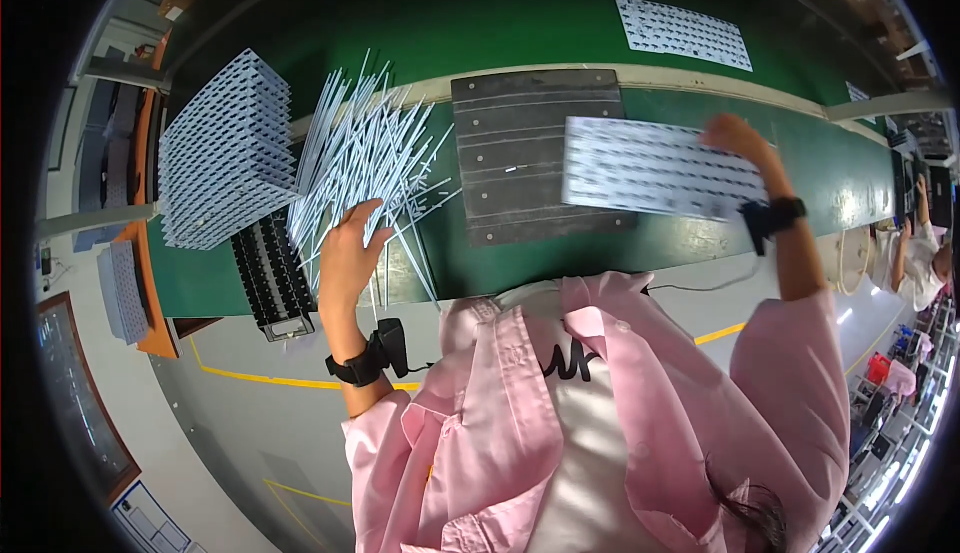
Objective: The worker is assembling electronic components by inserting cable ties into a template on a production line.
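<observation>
The left hand (pixel 347 253) lies with fingers spread, palm down, on a loose heap of thin white plastic strips (pixel 365 153). The right hand (pixel 738 140) pinches the far edge of a flat white perforated panel (pixel 655 166), held above the dark grey ribbed fixture plate (pixel 510 153) on the green bench (pixel 700 243). The panel seems to be mid-transfer; setting it down calls for squaring it flat.

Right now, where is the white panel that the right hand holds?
In the head view, the white panel is right of centre, held at its far edge by the right hand, above the green table and overlapping the dark grey plate.
</observation>
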Demonstrator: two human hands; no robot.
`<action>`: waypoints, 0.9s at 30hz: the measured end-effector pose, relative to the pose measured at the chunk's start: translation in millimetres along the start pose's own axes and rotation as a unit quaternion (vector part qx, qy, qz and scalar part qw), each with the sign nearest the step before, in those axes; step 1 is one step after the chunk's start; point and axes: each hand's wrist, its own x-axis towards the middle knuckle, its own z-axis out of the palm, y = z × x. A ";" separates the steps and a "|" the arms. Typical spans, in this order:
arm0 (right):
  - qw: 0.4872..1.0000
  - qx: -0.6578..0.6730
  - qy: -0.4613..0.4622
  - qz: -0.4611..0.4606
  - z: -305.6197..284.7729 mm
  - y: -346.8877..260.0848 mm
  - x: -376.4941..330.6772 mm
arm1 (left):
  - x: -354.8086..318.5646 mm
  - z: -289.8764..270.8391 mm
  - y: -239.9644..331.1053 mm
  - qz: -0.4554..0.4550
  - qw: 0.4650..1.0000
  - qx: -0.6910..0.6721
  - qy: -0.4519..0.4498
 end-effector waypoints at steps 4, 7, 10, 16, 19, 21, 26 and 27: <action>0.992 0.029 0.118 -0.029 31.1 -158.1 71.4 | 14.6 -1.7 11.1 0.040 0.999 -0.017 0.017; 0.993 0.036 0.094 -0.065 13.3 -225.4 70.0 | 33.1 -11.7 36.8 0.099 0.981 0.064 0.153; 0.954 0.034 0.262 -0.138 12.4 -239.4 58.1 | 59.9 -5.2 59.3 0.120 0.959 0.135 0.217; 0.908 0.000 0.348 -0.233 26.3 -218.8 48.3 | 89.4 16.1 61.5 0.122 0.972 0.190 0.067; 0.890 0.008 0.375 -0.260 29.7 -211.9 42.3 | 95.5 14.7 66.5 0.014 0.984 0.142 -0.104; 0.884 0.002 0.386 -0.264 25.8 -206.8 36.3 | 90.0 19.2 68.1 0.078 0.989 0.126 -0.016; 0.970 -0.043 0.240 -0.027 -8.3 -133.2 1.0 | 69.0 6.4 57.7 0.176 0.962 0.046 0.201; 0.977 -0.047 0.206 0.006 -17.0 -103.7 -7.6 | 66.2 1.3 54.1 0.171 0.960 0.026 0.218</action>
